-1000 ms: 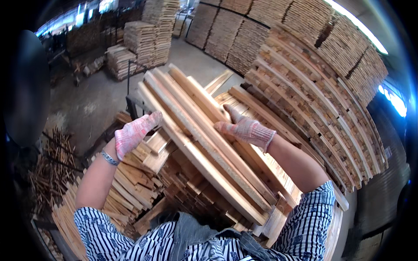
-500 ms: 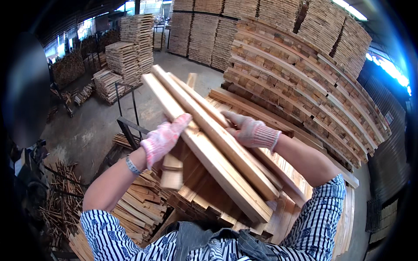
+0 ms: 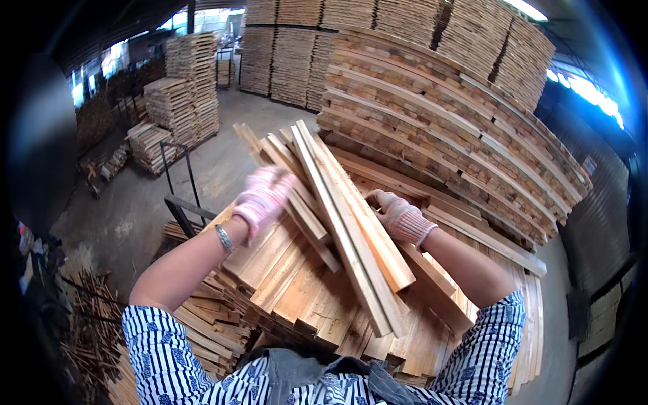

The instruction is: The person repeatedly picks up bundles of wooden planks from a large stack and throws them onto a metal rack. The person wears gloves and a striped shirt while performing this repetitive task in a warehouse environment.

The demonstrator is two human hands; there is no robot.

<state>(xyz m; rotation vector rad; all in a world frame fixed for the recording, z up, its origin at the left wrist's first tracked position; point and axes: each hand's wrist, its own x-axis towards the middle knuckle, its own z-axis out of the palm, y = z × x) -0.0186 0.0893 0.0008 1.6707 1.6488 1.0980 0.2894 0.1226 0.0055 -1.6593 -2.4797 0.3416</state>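
Observation:
Several loose light-coloured wooden boards lie slanted in a loose bundle across a pile of planks in front of me. My left hand, in a pink and white knit glove, is at the left side of the bundle, by some shorter boards. Motion smears its fingers, so their grip is unclear. My right hand, in a matching glove, is at the bundle's right edge. Its fingers are bent and apart from the thumb, with the tips close to a board's side; no board shows inside the hand.
A tall stack of layered timber rises beyond the pile, to the right. Stacked wood stands at the far left. A black metal frame is left of my left hand. Thin scrap sticks lie on the floor at lower left.
The loose boards have shifted and spread, their far ends now further right. My left hand has moved slightly along the boards; my right hand sits slightly lower and further right. The view has shifted.

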